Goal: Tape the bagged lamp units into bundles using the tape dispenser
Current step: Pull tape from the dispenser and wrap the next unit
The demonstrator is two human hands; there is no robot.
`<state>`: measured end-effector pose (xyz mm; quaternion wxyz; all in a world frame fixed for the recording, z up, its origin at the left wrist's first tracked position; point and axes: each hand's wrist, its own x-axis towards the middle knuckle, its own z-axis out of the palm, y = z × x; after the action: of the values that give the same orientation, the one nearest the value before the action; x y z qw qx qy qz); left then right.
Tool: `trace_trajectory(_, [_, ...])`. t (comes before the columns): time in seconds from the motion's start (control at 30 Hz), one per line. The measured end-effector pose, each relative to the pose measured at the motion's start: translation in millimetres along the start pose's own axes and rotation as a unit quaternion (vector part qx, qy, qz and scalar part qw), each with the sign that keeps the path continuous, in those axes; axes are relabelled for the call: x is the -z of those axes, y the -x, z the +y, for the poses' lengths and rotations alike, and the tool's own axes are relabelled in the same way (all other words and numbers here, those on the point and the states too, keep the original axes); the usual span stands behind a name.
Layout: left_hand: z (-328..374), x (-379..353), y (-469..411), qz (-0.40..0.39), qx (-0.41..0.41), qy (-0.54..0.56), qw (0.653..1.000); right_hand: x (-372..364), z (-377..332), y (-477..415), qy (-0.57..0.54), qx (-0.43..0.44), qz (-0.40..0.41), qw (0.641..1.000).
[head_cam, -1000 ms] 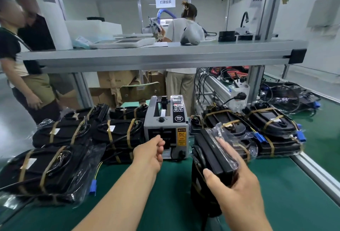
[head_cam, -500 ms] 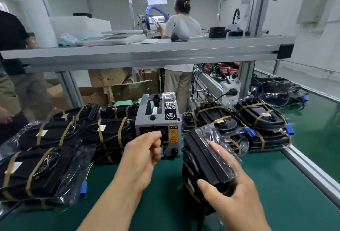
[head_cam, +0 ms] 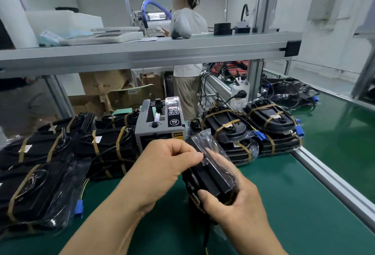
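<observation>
The right hand [head_cam: 233,204] grips the bagged lamp unit [head_cam: 211,175] at lower centre of the frame, with the thumb across its near end. It holds the unit tilted above the green bench [head_cam: 294,204]. The left hand [head_cam: 168,165], fingers curled, pinches the unit's clear bag on its upper side. Just behind them stands the tape dispenser [head_cam: 160,126]. Taped bundles [head_cam: 113,145] lie on both sides of it.
</observation>
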<state>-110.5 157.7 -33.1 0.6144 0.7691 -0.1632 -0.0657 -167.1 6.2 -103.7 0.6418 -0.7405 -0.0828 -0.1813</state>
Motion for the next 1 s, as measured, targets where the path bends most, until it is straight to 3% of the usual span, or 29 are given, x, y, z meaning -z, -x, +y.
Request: trace_trajectory(1.0, [-4.5,-10.9,-0.3,0.072,0.000,-0.056,0.996,-1.9,1.2,3.3,0.018,-0.006,-0.002,1.000])
